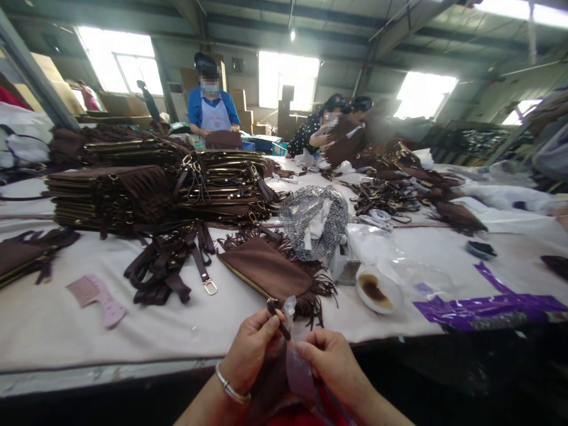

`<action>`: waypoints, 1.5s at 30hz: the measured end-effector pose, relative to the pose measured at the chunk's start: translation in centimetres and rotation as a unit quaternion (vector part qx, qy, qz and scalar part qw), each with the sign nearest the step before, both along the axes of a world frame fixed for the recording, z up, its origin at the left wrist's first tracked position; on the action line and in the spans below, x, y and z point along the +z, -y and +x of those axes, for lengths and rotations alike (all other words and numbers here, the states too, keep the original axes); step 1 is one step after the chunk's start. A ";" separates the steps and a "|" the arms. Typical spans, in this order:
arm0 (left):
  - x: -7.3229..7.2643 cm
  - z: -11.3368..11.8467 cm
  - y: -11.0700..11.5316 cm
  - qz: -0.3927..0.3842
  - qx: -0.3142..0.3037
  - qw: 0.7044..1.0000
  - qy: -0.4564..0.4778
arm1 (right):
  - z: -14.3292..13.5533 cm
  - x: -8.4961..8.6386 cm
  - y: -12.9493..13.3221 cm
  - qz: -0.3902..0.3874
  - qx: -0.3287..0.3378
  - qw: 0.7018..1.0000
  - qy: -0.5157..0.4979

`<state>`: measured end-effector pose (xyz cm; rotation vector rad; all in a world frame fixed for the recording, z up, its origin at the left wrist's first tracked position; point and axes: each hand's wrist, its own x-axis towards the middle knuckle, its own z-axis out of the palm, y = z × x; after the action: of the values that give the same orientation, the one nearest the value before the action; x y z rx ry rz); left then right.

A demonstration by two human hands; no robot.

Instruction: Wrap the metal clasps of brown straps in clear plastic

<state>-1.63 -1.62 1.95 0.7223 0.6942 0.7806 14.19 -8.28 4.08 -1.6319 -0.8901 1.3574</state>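
Near the table's front edge, my left hand (pixel 255 343), with a bangle at the wrist, pinches a short dark brown zipper pull (pixel 278 319). This pull sits at the near corner of a brown fringed pouch (pixel 270 269) lying on the table. My right hand (pixel 331 358) is closed on a clear plastic strip (pixel 298 373), which runs up beside the pull. The strip's upper end stands just right of my left fingertips. Whether the plastic is fastened to the pull I cannot tell.
Stacked brown pouches (pixel 110 195) rise at the left, with coiled straps (pixel 164 269) before them. A pink comb (pixel 100 299) lies front left. At right are a dish of brown liquid (pixel 379 290) and purple packaging (pixel 492 307). A co-worker (pixel 213 109) stands across the table.
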 end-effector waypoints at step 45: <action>1.0 0.0 0.2 0.035 0.001 0.997 -0.063 | -0.3 0.4 0.4 0.041 0.029 0.999 -0.008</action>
<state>-1.68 -1.85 2.94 0.8399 0.7840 0.7680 13.87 -8.72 4.46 -1.5407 -0.9787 1.3538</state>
